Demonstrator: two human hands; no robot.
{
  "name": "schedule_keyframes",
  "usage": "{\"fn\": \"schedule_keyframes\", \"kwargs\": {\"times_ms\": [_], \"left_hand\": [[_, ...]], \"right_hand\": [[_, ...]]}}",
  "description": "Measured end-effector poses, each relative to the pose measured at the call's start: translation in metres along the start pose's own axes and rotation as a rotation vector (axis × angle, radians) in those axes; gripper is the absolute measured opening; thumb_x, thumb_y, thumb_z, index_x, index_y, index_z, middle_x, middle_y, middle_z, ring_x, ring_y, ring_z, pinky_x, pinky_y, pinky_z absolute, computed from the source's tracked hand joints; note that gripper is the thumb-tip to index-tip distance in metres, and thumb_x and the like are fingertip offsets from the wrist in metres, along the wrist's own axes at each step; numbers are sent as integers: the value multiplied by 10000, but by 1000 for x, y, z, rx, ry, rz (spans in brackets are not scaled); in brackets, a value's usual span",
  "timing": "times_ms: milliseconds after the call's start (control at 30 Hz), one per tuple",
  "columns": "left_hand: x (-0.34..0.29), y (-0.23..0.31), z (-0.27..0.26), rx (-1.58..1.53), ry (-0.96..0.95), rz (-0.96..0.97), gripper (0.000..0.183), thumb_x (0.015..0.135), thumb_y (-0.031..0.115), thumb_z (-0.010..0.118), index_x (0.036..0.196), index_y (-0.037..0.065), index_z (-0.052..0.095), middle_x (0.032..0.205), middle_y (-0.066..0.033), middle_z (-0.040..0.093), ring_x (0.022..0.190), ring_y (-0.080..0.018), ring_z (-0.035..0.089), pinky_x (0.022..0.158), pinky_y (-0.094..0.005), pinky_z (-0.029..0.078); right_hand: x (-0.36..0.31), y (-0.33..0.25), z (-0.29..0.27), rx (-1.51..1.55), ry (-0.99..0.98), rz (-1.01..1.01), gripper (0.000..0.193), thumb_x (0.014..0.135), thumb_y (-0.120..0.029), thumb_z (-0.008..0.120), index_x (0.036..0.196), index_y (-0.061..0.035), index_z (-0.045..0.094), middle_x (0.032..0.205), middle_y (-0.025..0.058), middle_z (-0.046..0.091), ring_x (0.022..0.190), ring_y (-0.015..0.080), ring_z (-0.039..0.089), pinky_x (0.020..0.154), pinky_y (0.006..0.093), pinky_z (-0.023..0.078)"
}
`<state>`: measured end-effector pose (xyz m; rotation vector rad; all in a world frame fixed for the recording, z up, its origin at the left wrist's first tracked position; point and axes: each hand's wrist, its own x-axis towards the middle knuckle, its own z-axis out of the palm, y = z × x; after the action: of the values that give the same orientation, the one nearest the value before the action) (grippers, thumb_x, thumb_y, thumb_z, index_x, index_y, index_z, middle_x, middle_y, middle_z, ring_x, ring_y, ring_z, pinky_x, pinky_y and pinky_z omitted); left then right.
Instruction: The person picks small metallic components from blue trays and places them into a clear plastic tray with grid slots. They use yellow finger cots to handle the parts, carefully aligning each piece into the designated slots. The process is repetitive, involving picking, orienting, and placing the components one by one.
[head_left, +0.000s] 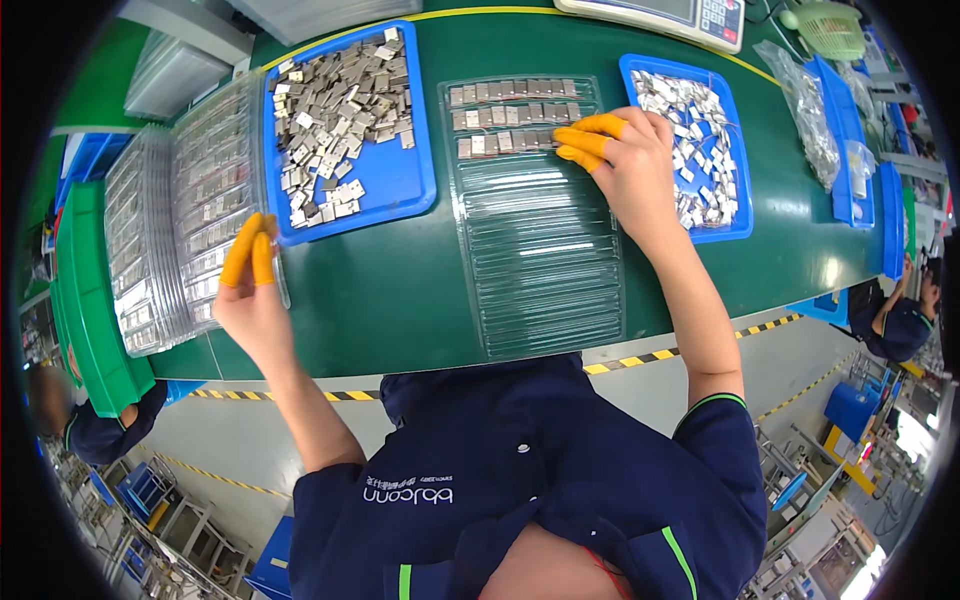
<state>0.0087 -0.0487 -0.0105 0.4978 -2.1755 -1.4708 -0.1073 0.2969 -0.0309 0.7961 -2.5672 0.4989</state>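
My right hand (632, 165), with orange finger cots, pinches at the right end of the third row in a clear plastic tray (540, 270). Its fingertips close on a small metal connector, mostly hidden by them. Three rows of silver connectors (515, 90) lie at the tray's far end; the nearer slots hold nothing. My left hand (252, 290), also in orange finger cots, hovers by the near left corner of a blue tray (390, 190) heaped with loose metal connectors (340, 100). Its fingers are drawn together around a small blurred thing that I cannot make out.
Filled clear trays (150, 240) are stacked at the left, beside a green bin (90, 300). Behind my right hand, a second blue tray (742, 190) holds white-and-silver connectors (700, 140). A scale (680, 15) stands at the back, plastic bags (805, 120) at the right.
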Motion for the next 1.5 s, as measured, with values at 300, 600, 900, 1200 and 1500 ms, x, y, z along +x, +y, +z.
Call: {"fn": "schedule_keyframes", "kwargs": {"times_ms": [300,600,900,1200,1500], "left_hand": [[46,15,24,447,-289,153,247,720,97,739,958,50,694,879,-103,680,793,-202,662,708,-271,493],[63,-1,61,672,-274,194,242,690,146,770,880,16,695,785,-96,673,695,-193,630,639,-295,481],[63,2,60,871,-260,520,243,700,198,747,838,8,686,776,-136,602,691,-306,600,633,-395,490],[54,0,66,420,-239,173,206,795,96,678,938,-46,634,858,-148,662,742,-234,660,668,-303,522],[4,40,105,-443,-305,-46,260,812,11,661,1044,-90,604,929,-178,656,809,-243,666,746,-297,540]], "right_hand": [[-22,52,-47,-157,-197,757,276,757,-151,706,1001,-30,658,816,142,637,750,274,613,672,352,485],[-31,66,-44,24,-83,845,287,727,-136,738,997,-60,678,813,112,684,708,205,656,665,305,502],[-35,67,-56,467,44,868,337,778,-56,689,1103,-1,618,886,111,675,753,184,672,684,257,515],[-30,45,-66,862,34,988,280,858,-33,596,1093,116,564,941,195,651,762,223,681,702,275,554],[-17,19,-60,767,-132,765,228,838,-12,559,1043,51,636,877,140,680,705,173,668,636,224,492]]}}
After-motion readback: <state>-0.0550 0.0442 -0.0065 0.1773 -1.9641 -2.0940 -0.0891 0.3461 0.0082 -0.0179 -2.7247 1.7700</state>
